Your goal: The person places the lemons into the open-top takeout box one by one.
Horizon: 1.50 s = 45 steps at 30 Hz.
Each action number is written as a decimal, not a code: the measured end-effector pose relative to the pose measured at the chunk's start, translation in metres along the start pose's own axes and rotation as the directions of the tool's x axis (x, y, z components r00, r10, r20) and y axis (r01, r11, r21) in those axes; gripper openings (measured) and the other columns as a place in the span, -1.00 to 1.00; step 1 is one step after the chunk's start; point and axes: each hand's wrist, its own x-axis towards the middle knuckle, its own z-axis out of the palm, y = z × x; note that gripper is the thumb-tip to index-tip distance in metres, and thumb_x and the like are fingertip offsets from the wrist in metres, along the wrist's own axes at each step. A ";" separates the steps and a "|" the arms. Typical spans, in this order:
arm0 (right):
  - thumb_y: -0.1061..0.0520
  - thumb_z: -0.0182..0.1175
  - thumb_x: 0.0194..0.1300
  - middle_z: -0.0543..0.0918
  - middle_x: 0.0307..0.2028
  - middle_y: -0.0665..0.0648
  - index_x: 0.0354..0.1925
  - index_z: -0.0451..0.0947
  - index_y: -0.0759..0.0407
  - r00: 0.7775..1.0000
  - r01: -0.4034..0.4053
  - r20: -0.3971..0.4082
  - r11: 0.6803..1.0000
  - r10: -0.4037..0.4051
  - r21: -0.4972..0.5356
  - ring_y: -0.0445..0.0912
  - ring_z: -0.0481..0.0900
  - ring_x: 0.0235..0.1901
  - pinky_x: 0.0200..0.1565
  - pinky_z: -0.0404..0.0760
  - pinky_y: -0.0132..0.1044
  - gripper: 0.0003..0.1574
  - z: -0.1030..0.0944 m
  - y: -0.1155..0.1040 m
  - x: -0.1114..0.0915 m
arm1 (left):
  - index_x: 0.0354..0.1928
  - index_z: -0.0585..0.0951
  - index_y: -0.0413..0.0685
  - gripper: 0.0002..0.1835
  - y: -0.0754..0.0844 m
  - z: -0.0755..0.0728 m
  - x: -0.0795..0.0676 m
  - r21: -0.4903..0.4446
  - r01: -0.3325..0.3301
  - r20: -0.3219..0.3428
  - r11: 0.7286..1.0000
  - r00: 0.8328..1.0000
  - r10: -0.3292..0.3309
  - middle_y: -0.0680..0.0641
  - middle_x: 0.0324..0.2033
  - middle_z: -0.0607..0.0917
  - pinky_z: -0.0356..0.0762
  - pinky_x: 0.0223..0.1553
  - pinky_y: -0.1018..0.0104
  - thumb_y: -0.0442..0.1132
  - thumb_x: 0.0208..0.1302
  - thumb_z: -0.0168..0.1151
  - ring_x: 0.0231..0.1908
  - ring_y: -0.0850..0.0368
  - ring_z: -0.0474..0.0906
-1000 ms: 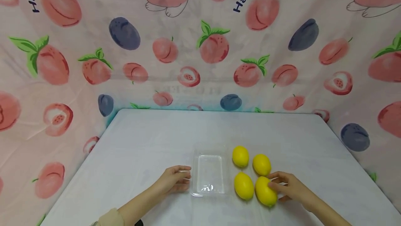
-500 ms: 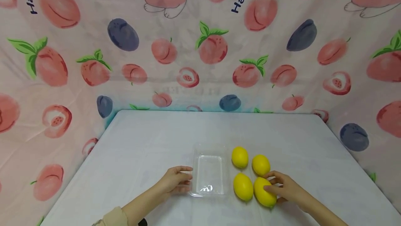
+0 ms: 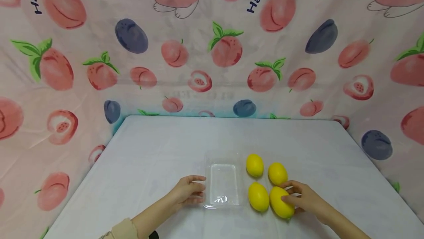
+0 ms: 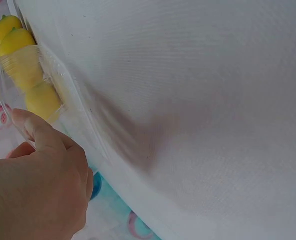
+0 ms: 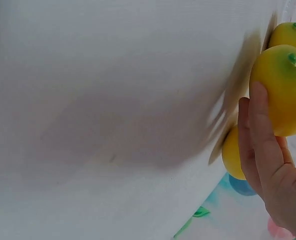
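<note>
In the head view a clear plastic container [image 3: 223, 205] lies on the white table. At its left side is my left hand [image 3: 188, 190], its fairly straight fingertips right at the wall; the left wrist view has one finger at the container's edge. Right of the container several yellow lemons stand close together: the back-left lemon [image 3: 254, 165], the back-right lemon [image 3: 277, 173], the front-left lemon [image 3: 258, 197] and the front-right lemon [image 3: 281, 203]. My right hand [image 3: 306, 199] holds the front-right lemon, thumb over its top and fingers along its right side. The right wrist view shows the lemon's green tip.
The white table [image 3: 159, 139] reaches back to a hanging cloth [image 3: 198, 40] printed with peaches and blue fruit. A small dark object [image 3: 154, 235] shows beside the left sleeve [image 3: 124, 230] at the bottom edge.
My left hand and the container have shifted slightly to the right. My right hand has moved a little left, its thumb and fingers further over the front-right lemon.
</note>
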 end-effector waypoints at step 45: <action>-0.01 0.21 0.26 0.48 0.00 0.29 0.20 0.36 0.20 0.980 0.191 -0.059 0.981 -0.192 -0.035 -0.04 0.52 -0.20 -0.18 0.71 -0.13 -0.39 -0.001 -0.076 0.017 | 0.21 0.31 -0.31 -0.50 0.001 0.004 0.002 0.003 0.013 -0.033 1.000 0.999 -0.013 0.04 -0.45 0.55 0.68 -0.42 0.39 -0.46 0.22 0.13 -0.48 0.25 0.52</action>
